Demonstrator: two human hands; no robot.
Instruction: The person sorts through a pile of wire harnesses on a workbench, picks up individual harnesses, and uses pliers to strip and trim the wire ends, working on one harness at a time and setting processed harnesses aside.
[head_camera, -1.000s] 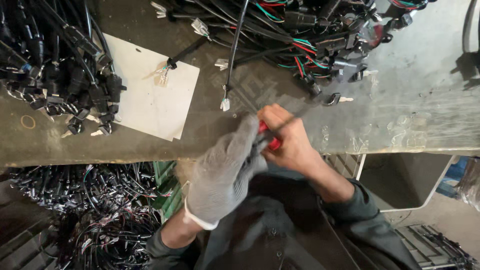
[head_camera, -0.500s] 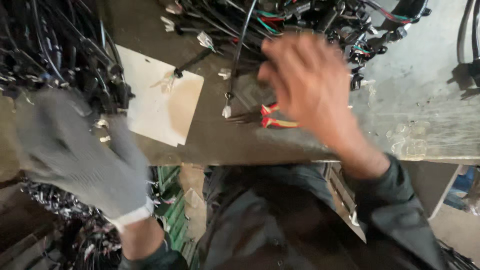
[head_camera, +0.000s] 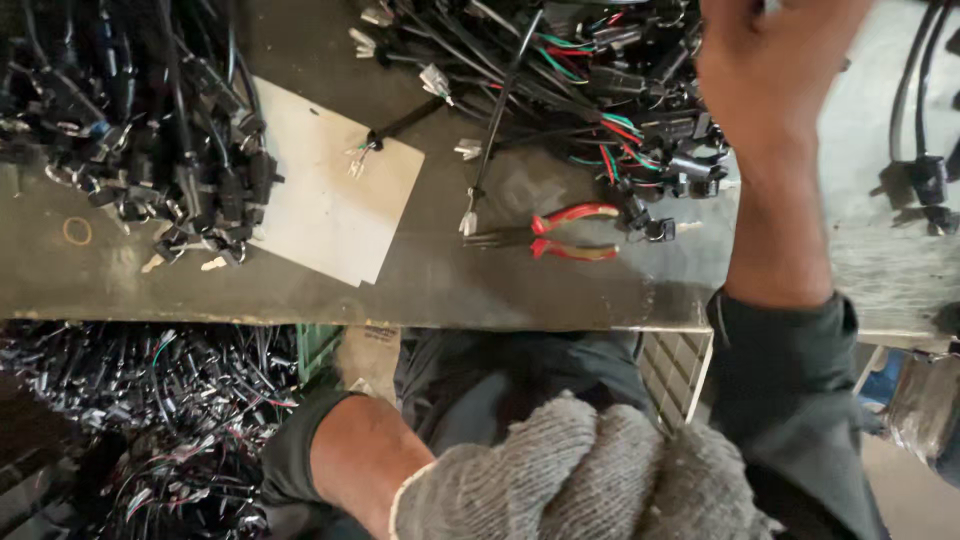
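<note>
right hand (head_camera: 775, 70) fingers cut off by top edge, grip unreadable, gloved left hand (head_camera: 580, 475) cropped at bottom edge, fingers out of frame, wire pile (head_camera: 120, 110) at bench (head_camera: 560, 290) left edge runs off frame, connectors too small to tell apart

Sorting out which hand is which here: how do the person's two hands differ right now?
The left hand wears a grey knit glove; the right hand is bare. The left hangs low, below the bench edge; the right is raised over the wire pile. Neither holds anything; the red-handled pliers lie on the bench.
</note>
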